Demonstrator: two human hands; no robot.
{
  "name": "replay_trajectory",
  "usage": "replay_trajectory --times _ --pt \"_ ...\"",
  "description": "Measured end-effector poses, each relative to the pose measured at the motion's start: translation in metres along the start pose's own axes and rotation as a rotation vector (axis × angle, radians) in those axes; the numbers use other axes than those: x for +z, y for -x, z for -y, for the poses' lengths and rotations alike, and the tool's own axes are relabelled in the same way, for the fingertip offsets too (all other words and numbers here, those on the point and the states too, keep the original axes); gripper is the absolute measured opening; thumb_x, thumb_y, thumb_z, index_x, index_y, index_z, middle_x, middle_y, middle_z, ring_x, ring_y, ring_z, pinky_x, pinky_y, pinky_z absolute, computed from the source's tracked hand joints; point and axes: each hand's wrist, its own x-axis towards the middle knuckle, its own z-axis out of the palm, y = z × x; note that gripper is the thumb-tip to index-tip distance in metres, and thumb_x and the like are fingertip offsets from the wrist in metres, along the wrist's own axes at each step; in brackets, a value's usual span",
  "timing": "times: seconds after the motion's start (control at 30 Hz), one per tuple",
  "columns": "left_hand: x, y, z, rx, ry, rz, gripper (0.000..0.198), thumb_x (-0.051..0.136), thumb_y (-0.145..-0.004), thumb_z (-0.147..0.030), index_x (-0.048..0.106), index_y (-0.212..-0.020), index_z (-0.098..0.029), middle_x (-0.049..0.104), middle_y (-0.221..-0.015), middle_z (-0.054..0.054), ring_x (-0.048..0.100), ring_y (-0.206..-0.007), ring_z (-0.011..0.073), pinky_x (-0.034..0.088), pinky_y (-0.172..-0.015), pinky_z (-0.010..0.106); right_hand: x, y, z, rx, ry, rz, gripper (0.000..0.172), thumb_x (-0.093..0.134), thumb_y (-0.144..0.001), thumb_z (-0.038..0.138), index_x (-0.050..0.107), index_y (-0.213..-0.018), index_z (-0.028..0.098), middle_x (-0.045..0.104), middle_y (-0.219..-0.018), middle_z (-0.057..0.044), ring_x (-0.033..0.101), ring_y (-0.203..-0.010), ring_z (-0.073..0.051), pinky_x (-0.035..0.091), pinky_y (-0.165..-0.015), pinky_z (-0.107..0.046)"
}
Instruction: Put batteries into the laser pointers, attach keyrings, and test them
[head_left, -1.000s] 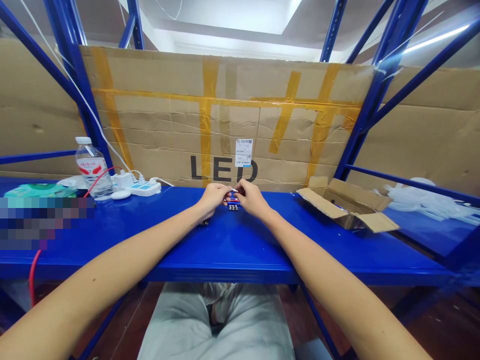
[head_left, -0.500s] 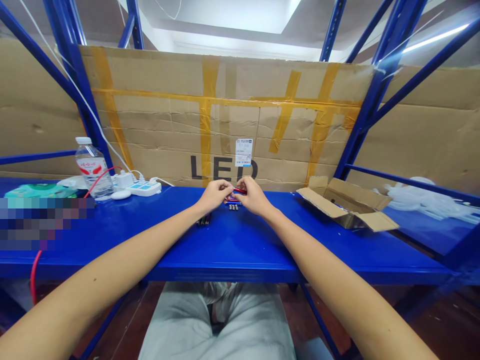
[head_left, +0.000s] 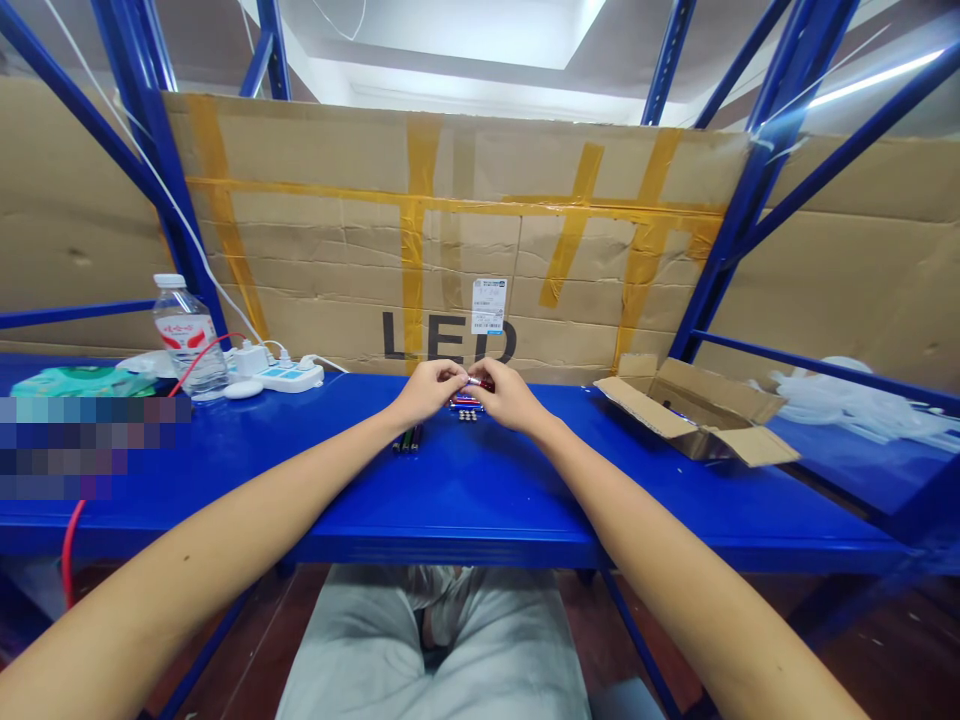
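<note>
Moved since the earlier frame: small red cylinder [head_left: 481, 382], tipped slightly; hands barely shifted. Held by left hand [head_left: 427, 388] and right hand [head_left: 511, 396], fingertips pinched narrow on it, just above batteries [head_left: 466, 409] on the blue shelf [head_left: 480, 490].

Both hands meet over the far middle of the glossy blue metal counter [head_left: 465, 490]. The left hand [head_left: 426, 390] and right hand [head_left: 511, 397] pinch a small red cylinder with a silver end [head_left: 477, 381] between their fingertips. Just below it, a cluster of small silver-tipped cylinders [head_left: 466, 410] lies on the counter, with a few dark slim cylinders [head_left: 409, 438] beside the left wrist. A taped brown cardboard sheet printed LED [head_left: 450, 250] stands behind. To the left are a clear plastic water bottle [head_left: 184, 335] and a white power strip [head_left: 289, 377]. An open brown cardboard box [head_left: 697, 405] sits to the right.
</note>
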Motion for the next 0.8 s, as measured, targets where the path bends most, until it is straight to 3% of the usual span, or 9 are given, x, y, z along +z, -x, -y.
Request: replay_trajectory --times 0.1,0.2,0.4,0.67,0.73,0.8 --pt "-0.002 -0.002 0.003 -0.006 0.004 0.018 0.019 0.063 -0.080 -0.033 0.062 -0.076 -0.015 0.060 -0.061 0.000 0.051 -0.048 0.0100 0.040 -0.048 0.023 -0.001 0.001 0.001 -0.028 -0.005 -0.059 0.008 0.059 -0.075 0.016 0.055 -0.082 0.019 0.059 -0.083 -0.004 0.053 -0.078 -0.018 0.041 -0.071 -0.030" --pt "-0.003 -0.002 0.001 0.022 -0.034 0.035 0.020 0.062 -0.081 -0.035 0.062 -0.077 -0.015 0.060 -0.062 0.000 0.050 -0.050 0.0098 0.040 -0.049 0.023 -0.003 0.001 0.003 0.024 -0.061 -0.050 0.003 0.057 -0.078 0.020 0.057 -0.076 0.018 0.060 -0.079 -0.004 0.054 -0.076 -0.017 0.042 -0.070 -0.030" --pt "-0.006 0.000 -0.005 0.143 -0.216 0.042 0.016 0.057 -0.083 -0.030 0.064 -0.080 -0.015 0.064 -0.071 0.002 0.054 -0.065 0.0132 0.042 -0.062 0.025 -0.009 -0.001 0.005 0.230 -0.330 0.163 0.028 0.048 -0.089 0.034 0.056 -0.067 0.018 0.054 -0.056 0.000 0.048 -0.055 -0.013 0.038 -0.056 -0.026" --pt "-0.002 0.006 -0.012 0.222 -0.432 0.088 0.011 0.053 -0.085 -0.020 0.063 -0.081 -0.017 0.066 -0.074 0.002 0.056 -0.070 0.0147 0.040 -0.068 0.027 -0.011 0.001 -0.002 0.434 -0.651 0.344 0.036 0.057 -0.087 0.040 0.047 -0.058 0.019 0.040 -0.047 0.004 0.029 -0.042 -0.009 0.025 -0.044 -0.023" --pt "-0.001 0.006 -0.014 0.235 -0.449 0.092 0.010 0.053 -0.085 -0.018 0.063 -0.081 -0.018 0.066 -0.075 0.002 0.057 -0.071 0.0147 0.040 -0.068 0.027 -0.012 0.000 -0.004 0.467 -0.702 0.391 0.035 0.060 -0.085 0.041 0.050 -0.060 0.018 0.046 -0.050 0.002 0.034 -0.043 -0.009 0.029 -0.045 -0.024" --pt "-0.002 0.005 -0.016 0.209 -0.434 0.070 0.009 0.054 -0.085 -0.019 0.063 -0.081 -0.017 0.065 -0.073 0.002 0.056 -0.068 0.0141 0.041 -0.066 0.027 -0.015 -0.003 -0.007 0.456 -0.678 0.366 0.033 0.062 -0.085 0.042 0.057 -0.065 0.017 0.058 -0.059 -0.003 0.046 -0.050 -0.011 0.038 -0.051 -0.025"
